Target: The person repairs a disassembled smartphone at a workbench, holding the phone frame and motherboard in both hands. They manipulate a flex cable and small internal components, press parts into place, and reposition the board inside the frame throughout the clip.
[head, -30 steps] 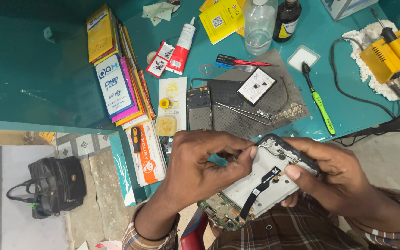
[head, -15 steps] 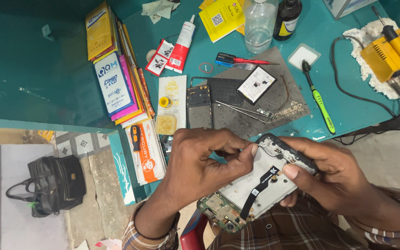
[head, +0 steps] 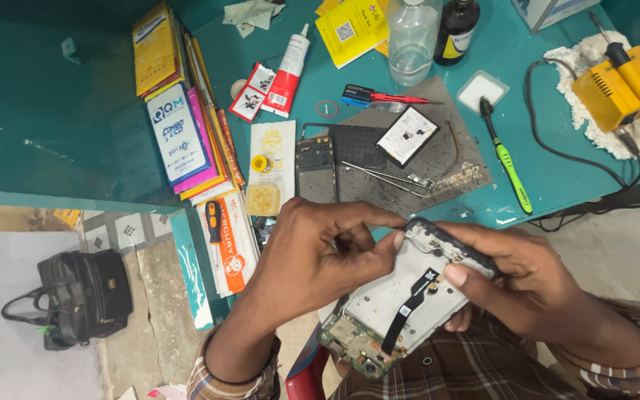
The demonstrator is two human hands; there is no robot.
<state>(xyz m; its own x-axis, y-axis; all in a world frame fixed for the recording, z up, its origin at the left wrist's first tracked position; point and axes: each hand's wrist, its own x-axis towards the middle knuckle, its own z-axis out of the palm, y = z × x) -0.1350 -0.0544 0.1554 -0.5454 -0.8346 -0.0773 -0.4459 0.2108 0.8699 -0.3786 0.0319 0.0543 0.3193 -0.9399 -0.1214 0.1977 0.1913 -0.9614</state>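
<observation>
The opened phone (head: pixel 401 307) sits low in the view, at about 5 o'clock from the frame's centre, held in the air over the person's lap and just short of the teal counter (head: pixel 557 185) edge. It looks light and stiff as a whole, but fragile in its parts: the bare circuit board at its lower end, the thin black ribbon cable (head: pixel 409 307) running across the pale metal plate, and the exposed top rim would all suffer from pressure or a slip. The safest hold appears to be along the outer frame edges, clear of the cable and board. The right hand (head: pixel 535 289) does this, closed around the phone's top and right side, with the thumb laid on the plate at roughly 3 o'clock of the phone. The left hand (head: pixel 320 259) has its thumb and fingertips pinched nearly together at the phone's upper corner, about 11 o'clock of the phone; whether a small part or tool sits in that pinch cannot be told. On the counter beyond, at 12 o'clock from the hands, lies a grey mat (head: pixel 438 159) with tweezers (head: pixel 383 178), a phone back panel (head: pixel 316 170) and a small screen part (head: pixel 407 135). A green-handled brush (head: pixel 509 163) lies at 2 o'clock, and a yellow soldering station (head: pixel 620 85) farther toward 1 o'clock.
</observation>
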